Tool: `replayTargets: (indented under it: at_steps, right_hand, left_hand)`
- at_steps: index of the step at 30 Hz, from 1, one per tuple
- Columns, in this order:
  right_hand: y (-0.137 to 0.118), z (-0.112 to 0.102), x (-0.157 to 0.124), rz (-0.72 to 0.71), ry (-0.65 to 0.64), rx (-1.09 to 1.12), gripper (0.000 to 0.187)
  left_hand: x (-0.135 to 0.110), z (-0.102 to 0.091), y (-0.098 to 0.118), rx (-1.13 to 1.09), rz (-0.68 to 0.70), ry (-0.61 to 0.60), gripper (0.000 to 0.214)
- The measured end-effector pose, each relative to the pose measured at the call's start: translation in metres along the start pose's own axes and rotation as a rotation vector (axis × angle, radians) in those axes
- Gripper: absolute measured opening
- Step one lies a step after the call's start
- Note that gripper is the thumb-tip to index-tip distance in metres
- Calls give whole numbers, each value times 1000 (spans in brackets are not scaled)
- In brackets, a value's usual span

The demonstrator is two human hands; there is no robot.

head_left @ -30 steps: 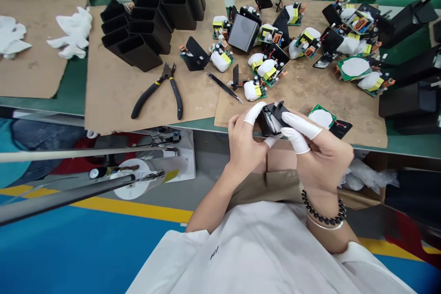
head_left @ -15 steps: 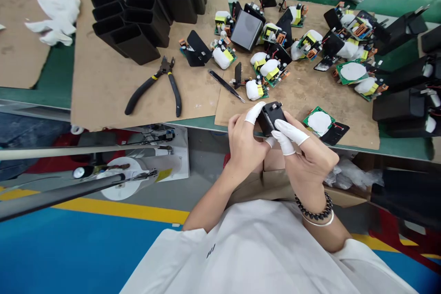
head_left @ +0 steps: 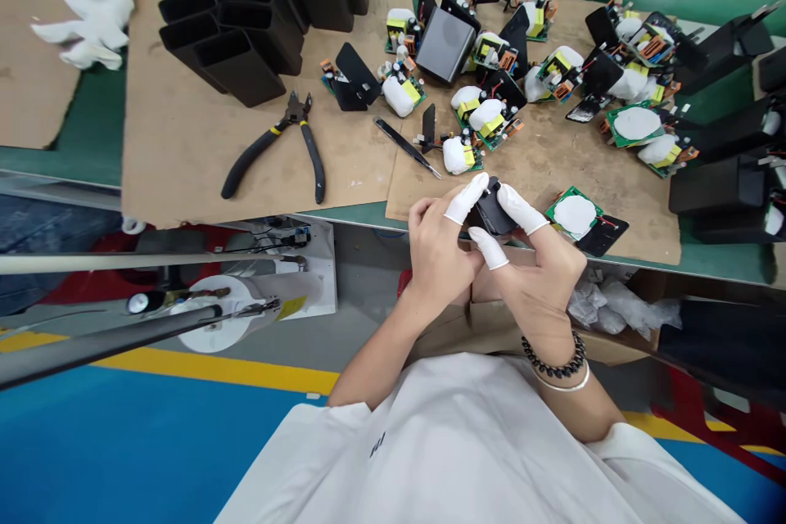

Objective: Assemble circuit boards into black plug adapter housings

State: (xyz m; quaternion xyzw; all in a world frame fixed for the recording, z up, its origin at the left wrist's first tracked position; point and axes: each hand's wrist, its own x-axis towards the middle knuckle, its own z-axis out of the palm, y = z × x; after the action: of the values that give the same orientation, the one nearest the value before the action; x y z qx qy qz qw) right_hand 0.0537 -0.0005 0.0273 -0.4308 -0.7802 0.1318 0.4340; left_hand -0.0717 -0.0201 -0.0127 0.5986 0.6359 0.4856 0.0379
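Pinched between both grips, the black adapter piece [head_left: 493, 211] hangs just over the near edge of the bench [head_left: 92, 127], a little above the brown cardboard sheet [head_left: 540, 164] that covers it. My left hand [head_left: 439, 250] closes on the piece from the left, forefinger laid over its far top edge. My right hand [head_left: 540, 270] closes on it from the right, forefinger along the top and thumb pressed against the near side. The fingers touching the piece wear white finger cots [head_left: 467, 198], and a dark bead bracelet [head_left: 553, 360] circles my right wrist. Just right of my right forefinger a green circuit board [head_left: 574, 214] with a round white pad lies flat on the cardboard, touching a black plate. Black tweezers [head_left: 406, 146] lie beyond my left hand, and black-handled pliers [head_left: 288, 143] lie further left, handles spread. A stack of empty black sleeves [head_left: 258, 8] stands at the far left of the cardboard. More small boards with white and yellow parts [head_left: 485, 119] are scattered across the far middle, around a grey-faced adapter [head_left: 445, 45]. White gloves [head_left: 92, 8] lie crumpled at the far left.
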Motion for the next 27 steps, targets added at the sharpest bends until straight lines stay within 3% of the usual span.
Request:
replayTargets:
  at_steps: [6, 12, 16, 22, 27]
  right_hand:
    - [-2, 11, -1, -19, 88, -37, 30]
    - [-8, 15, 1, -17, 84, -27, 36]
    - [-4, 13, 4, -79, 59, 5, 41]
    - [8, 5, 6, 25, -39, 190, 39]
    - [7, 3, 8, -29, -53, 182, 36]
  left_hand:
    - [0, -2, 3, 31, -33, -49, 48]
    - [-1, -2, 6, 71, -36, -41, 47]
    - [-1, -2, 7, 55, -17, -24, 47]
    - [-1, -1, 7, 48, -29, -45, 50]
    - [-2, 0, 7, 29, 0, 7, 50]
